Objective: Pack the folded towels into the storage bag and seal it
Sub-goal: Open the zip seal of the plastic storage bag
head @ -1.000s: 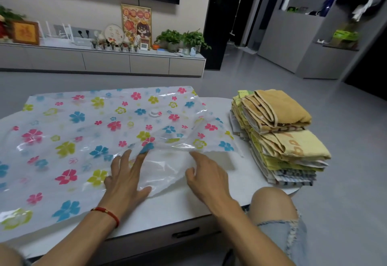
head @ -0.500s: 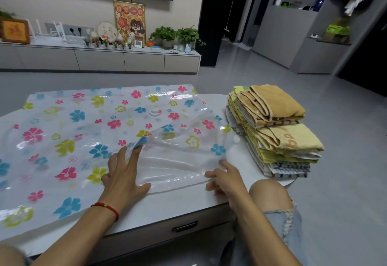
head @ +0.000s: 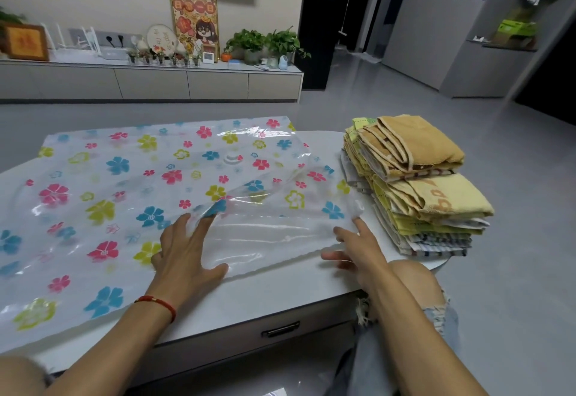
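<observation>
**Bag mouth lying between the two hands, towels off to the right**

I am looking at the clear plastic storage bag printed with pink, blue and yellow-green flowers [head: 162,196]; it is lying flat across the white tabletop [head: 280,289], its long axis running left to right in front of me. Its unprinted open end is sitting nearest me, spanning the gap between my two hands, with the upper layer ballooning slightly there.

My left hand [head: 184,249] is resting palm-down on the bag just left of that clear strip, fingers [head: 202,224] straight and spread, pressing the plastic onto the table. My right hand [head: 355,249] is lying at the strip's right corner, fingers extended and slightly apart, touching the edge; I cannot tell whether the thumb is pinching a layer underneath.

The stack of folded yellow, tan and striped cloth towels [head: 417,186] is sitting on the table's right end, just beyond my right fingertips and apart from the bag. I judge the right hand is the nearer one for fetching them, while the left is placed to pin the lower layer. The mouth is not yet standing open wide enough, and none of the towels is inside.

A small round white valve [head: 232,157] is showing on the bag's far middle, well beyond both hands.
</observation>
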A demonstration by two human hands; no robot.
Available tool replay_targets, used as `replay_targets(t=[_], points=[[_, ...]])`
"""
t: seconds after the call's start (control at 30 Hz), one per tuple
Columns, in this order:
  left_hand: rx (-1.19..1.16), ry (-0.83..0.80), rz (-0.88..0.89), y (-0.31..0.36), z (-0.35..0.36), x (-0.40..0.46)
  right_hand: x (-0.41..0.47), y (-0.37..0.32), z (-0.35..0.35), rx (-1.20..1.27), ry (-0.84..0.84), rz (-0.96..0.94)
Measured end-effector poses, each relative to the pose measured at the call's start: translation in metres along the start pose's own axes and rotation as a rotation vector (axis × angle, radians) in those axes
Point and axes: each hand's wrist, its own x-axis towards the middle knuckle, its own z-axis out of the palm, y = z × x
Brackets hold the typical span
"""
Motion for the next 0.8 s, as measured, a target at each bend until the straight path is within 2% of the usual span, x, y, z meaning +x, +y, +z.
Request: replay_targets(t=[0.07,0.1,0.17,0.23,0.3,0.4,0.53,0.6,0.7,0.77,0.8], points=[[-0.021,-0.023,0.001,0.0,-0.001,-0.003,-0.008,0.001,0.007,-0.068,0.031,-0.081],[-0.045,-0.034,0.005,0.0,-0.003,-0.004,-0.016,0.004,0.013,-0.185,0.066,-0.184],[-0.106,-0.05,0.039,0.0,-0.01,-0.004,-0.039,0.02,0.037,-0.503,0.077,-0.514],[-0.157,-0.046,0.125,0.0,-0.017,-0.005,-0.059,0.039,0.075,-0.8,-0.094,-0.837],[-0.206,-0.049,0.206,-0.001,-0.02,-0.009,-0.068,0.051,0.116,-0.992,-0.284,-0.969],[-0.165,-0.061,0.231,-0.004,-0.023,-0.014,-0.061,0.057,0.149,-1.068,-0.291,-0.982],[0.059,-0.051,0.199,-0.013,-0.026,-0.013,-0.049,0.068,0.156,-0.964,-0.258,-0.901],[0.146,0.027,0.185,-0.016,-0.038,-0.007,-0.049,0.071,0.156,-0.958,-0.237,-0.909],[0.246,0.145,0.075,-0.017,-0.071,0.014,-0.051,0.076,0.153,-0.901,-0.173,-0.935],[0.131,0.051,0.031,-0.016,-0.086,0.025,-0.053,0.075,0.153,-0.855,-0.168,-0.879],[0.093,-0.075,0.042,-0.015,-0.09,0.025,-0.053,0.073,0.153,-0.809,-0.171,-0.838]])
